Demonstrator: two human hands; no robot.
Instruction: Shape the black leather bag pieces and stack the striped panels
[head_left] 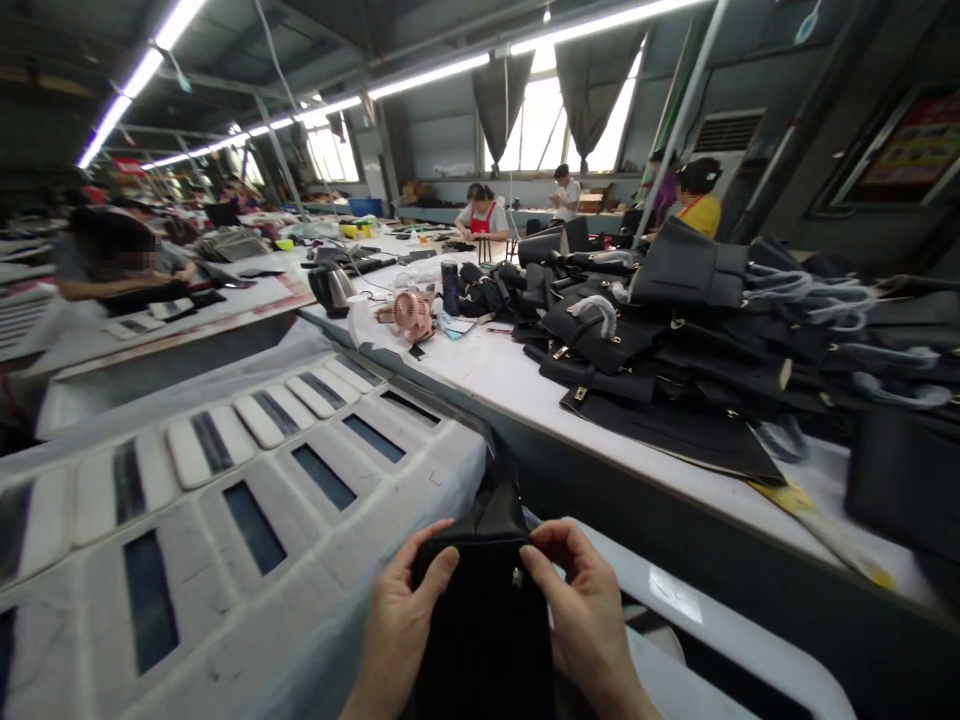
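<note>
A black leather bag piece (480,620) with a small metal fitting near its upper right corner is between my hands, low in the middle of the view. My left hand (405,610) grips its upper left corner, thumb on the near face and fingers behind. At the opposite corner, my right hand (581,610) pinches the edge beside the metal fitting. A folded part of the same black leather rises beyond my thumbs. The lower end of the piece runs out of view.
On the left stands a rack of pale panels (247,440) with dark slots. Black bags (660,370) pile up on the white table (480,385) to the right, near a pink fan (412,315) and a kettle (331,290). Several people work farther off.
</note>
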